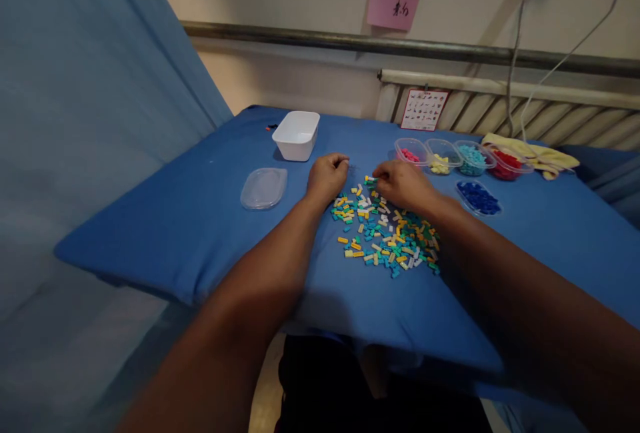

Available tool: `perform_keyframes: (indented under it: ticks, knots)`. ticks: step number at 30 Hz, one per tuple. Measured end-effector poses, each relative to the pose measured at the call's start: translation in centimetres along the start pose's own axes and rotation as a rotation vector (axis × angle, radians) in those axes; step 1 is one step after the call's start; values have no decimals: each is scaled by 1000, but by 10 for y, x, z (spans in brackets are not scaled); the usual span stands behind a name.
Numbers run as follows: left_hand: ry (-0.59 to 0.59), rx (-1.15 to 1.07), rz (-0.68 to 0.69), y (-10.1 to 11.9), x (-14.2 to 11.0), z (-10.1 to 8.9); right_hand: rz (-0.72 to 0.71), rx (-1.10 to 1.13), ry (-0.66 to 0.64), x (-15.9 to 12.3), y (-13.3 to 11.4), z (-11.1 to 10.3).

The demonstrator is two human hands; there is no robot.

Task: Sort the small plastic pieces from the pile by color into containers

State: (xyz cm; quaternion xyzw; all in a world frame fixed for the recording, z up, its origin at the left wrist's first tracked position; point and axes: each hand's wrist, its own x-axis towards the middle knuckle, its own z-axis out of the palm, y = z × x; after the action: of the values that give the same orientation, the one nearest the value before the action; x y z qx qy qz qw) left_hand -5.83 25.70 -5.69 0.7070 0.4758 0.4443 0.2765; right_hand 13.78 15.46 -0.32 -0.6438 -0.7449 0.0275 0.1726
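A spread of small plastic building bricks [383, 241] in yellow, green, teal and white lies on the blue-covered table. My left hand [327, 178] rests at the far left edge of the spread, thumb and fingertips pressed together. Whatever it may pinch is too small to make out. At the far side of the spread is my right hand [404, 184], fingers curled down over the bricks there. A white and yellow piece [370, 178] shows beside its fingertips; whether the hand grips anything is hidden.
A white plastic tub [296, 143] and a clear lid [264, 188] stand to the left. At right are clear containers of pink [410, 155], yellow [440, 164], light blue [471, 160] and red pieces [507, 164]. Dark blue pieces [479, 198] lie nearer, by a yellow cloth [545, 156].
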Motion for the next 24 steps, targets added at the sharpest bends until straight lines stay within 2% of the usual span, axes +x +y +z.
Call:
perform_keyframes:
  ticks: [3, 6, 9, 12, 15, 18, 24]
  knots:
    - [-6, -1, -23, 3, 0, 0, -80, 67, 105, -26, 32, -17]
    - [-11, 3, -18, 3, 1, -1, -40, 68, 198, -59, 76, -37]
    - [-12, 17, -10, 3, 3, -3, 156, 80, 319, -93, 119, -51]
    - [-11, 24, -18, 3, 4, -5, 370, 154, 478, -120, 149, -49]
    - [-4, 36, -36, 4, 5, -9, 423, 210, 537, -131, 167, -40]
    - [-15, 30, -40, 5, 6, -12, 388, 234, 496, -130, 176, -35]
    - [-36, 36, -39, 5, 6, -18, 396, 114, 504, -129, 183, -39]
